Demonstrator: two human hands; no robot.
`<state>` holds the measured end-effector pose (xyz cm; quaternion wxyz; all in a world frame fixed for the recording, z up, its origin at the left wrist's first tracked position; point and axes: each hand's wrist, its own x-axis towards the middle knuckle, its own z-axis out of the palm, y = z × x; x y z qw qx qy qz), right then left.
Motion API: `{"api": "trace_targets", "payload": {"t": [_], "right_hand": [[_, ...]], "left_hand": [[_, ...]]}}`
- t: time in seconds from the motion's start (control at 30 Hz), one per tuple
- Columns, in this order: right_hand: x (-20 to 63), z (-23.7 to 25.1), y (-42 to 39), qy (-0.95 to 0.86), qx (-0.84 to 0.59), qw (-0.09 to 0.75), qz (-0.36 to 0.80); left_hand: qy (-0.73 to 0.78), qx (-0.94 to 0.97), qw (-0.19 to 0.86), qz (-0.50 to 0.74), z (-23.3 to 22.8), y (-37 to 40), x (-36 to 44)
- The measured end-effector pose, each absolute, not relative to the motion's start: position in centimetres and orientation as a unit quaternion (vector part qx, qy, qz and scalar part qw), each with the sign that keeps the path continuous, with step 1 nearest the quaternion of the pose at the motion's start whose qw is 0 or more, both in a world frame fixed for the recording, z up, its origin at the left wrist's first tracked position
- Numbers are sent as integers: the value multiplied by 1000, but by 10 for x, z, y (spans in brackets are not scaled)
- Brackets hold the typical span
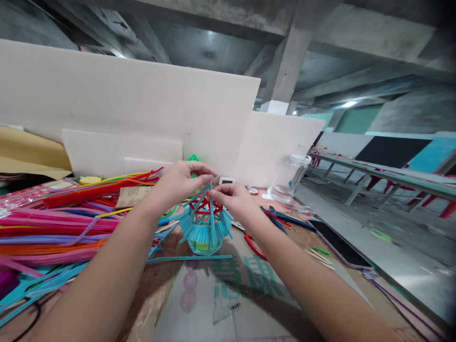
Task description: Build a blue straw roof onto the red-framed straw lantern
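Observation:
A small craft piece (204,227) made of blue pipe cleaners with a red frame on top stands on the table in front of me. My left hand (181,179) pinches its top from the left. My right hand (233,198) pinches the same peak from the right, fingertips nearly meeting the left ones. A loose blue pipe cleaner (188,259) lies flat just before the piece.
A big heap of coloured pipe cleaners (53,223) fills the left side. Red-handled pliers (253,244), dark scissors (281,218), a phone (338,244) and a clear plastic jar (292,180) lie to the right. White boards (142,109) stand behind.

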<state>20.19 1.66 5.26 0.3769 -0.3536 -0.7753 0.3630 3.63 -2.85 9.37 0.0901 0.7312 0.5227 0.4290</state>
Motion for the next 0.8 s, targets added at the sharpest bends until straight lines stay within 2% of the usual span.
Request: {"api": "trace_targets", "payload": {"t": [0.4, 0.8], "right_hand": [[203, 44, 15, -756, -342, 428, 357], [205, 44, 17, -773, -333, 409, 352]], "left_hand": [[521, 729, 93, 435, 94, -30, 38], [528, 730, 87, 425, 95, -30, 39]]}}
